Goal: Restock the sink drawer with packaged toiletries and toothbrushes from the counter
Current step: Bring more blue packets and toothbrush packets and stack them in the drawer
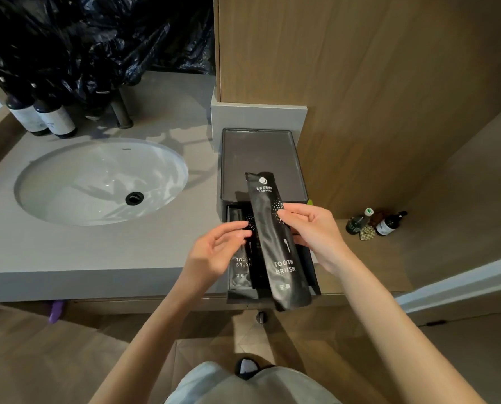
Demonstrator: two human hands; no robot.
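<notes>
Fingers [287, 212] of the right hand [310, 231] pinch the right edge of the toothbrush packet [272, 246], held tilted over the open drawer [315, 275]. The left hand [214, 252] curves against its left edge; I cannot tell whether it grips. The slick film may slip from so light a pinch, and the overhanging lower end could miss the drawer and fall to the floor [112, 345].

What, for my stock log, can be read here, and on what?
"TOOTH BRUSH", "牙具": held packet, pinched by the right hand.
"TOOTH BRUSH", "牙具": second packet, lying in the drawer.
Too small or blurred: held packet's top lines, sink mark, bottle labels.
</notes>
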